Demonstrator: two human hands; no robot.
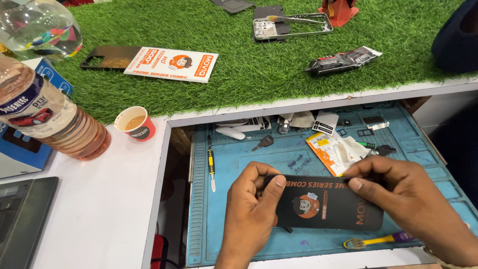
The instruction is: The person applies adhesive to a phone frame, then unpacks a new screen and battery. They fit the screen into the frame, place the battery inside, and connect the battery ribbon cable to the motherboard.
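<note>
A blue repair mat (298,154) lines an open drawer under a bench topped with green artificial turf (249,60). Above the mat, the left hand (251,206) and right hand (403,197) both pinch a black phone-shaped panel (326,204) between thumb and fingers at its opposite ends. A yellow brush (373,241) lies just below the right hand; a screwdriver (211,167) lies left of the left hand.

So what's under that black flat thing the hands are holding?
Under the black flat rectangular package lies the blue work mat. A yellow-handled brush pokes out near its lower right corner. The left hand and right hand pinch its ends. Whatever lies directly beneath is hidden.
</note>
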